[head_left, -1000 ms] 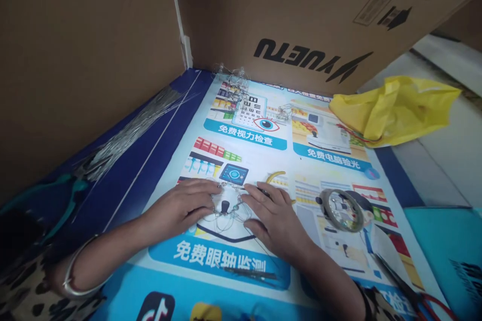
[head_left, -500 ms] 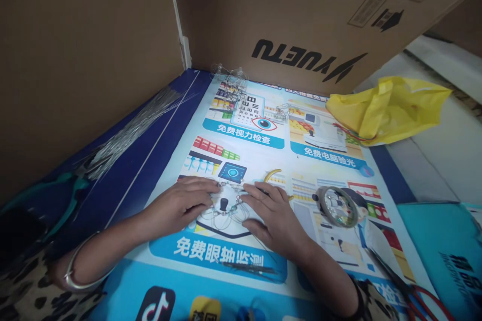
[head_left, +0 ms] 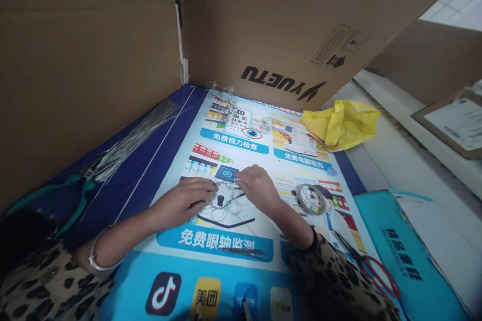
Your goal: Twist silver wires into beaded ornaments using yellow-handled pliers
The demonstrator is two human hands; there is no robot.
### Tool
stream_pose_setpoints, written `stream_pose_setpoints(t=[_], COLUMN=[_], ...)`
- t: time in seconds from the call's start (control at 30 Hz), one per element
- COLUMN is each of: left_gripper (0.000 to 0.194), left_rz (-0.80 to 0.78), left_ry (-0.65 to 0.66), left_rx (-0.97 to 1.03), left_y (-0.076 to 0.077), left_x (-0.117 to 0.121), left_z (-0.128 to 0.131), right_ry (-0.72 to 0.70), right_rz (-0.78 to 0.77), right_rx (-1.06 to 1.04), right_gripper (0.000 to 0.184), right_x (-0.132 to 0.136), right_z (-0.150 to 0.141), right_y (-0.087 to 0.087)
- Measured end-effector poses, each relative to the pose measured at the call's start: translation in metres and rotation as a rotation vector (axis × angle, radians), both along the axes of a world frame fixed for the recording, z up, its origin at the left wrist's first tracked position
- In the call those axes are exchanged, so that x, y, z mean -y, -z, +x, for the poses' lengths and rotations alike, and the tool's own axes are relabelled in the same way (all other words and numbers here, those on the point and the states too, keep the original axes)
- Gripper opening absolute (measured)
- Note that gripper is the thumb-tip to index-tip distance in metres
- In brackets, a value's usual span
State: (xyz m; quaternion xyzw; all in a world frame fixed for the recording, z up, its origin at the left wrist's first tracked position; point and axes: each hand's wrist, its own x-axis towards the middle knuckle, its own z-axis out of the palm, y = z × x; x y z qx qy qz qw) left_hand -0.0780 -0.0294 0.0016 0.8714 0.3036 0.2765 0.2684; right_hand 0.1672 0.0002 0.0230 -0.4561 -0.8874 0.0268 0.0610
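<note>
A beaded wire loop [head_left: 225, 204], thin and clear with small glassy beads, lies on the printed poster between my hands, its fine wire ends trailing loosely. My left hand [head_left: 186, 200] rests at its left side, fingers bent together with the tips on the wire. At the upper right of the loop, my right hand [head_left: 258, 189] is closed, thumb and forefinger pinched at the beaded edge; the exact bit in the pinch is too small to see. Right of that hand stands a round dish [head_left: 311, 199] with small beads inside.
Cut wires [head_left: 131, 135] and teal-handled pliers [head_left: 81, 185] lie left. Beaded wire pieces [head_left: 226, 100] sit at the back before a cardboard wall [head_left: 226, 24]. Right are a yellow bag [head_left: 339, 125], red-handled scissors [head_left: 367, 263] and a teal packet [head_left: 391, 240]. Dark thin strips [head_left: 243, 251] lie in front.
My right hand has moved up and left, its spread fingers now curled into a pinch at the loop's upper right. The left hand stays at the loop. The camera view has shifted.
</note>
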Motion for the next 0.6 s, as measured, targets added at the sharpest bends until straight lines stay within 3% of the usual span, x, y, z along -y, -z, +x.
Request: stream_pose_setpoints(t=[0.23, 0.37, 0.47, 0.6], left_gripper=[0.013, 0.015, 0.017, 0.014], left_rz=[0.019, 0.048, 0.056, 0.085], left_ry=[0.050, 0.034, 0.030, 0.012], left_rx=[-0.004, -0.033, -0.068, -0.046], left_y=[0.002, 0.005, 0.011, 0.014], left_x=[-0.003, -0.003, -0.006, -0.007], left_z=[0.000, -0.003, -0.005, -0.007], right_ry=[-0.073, 0.002, 0.128, 0.405], right_rz=[0.018, 0.014, 0.027, 0.036], right_rx=[0.215, 0.289, 0.325, 0.381], right_gripper=[0.021, 0.018, 0.019, 0.023], right_x=[-0.001, -0.003, 0.002, 0.026], right_z=[-0.021, -0.022, 0.010, 0.085], right_y=[-0.008, -0.017, -0.032, -0.051])
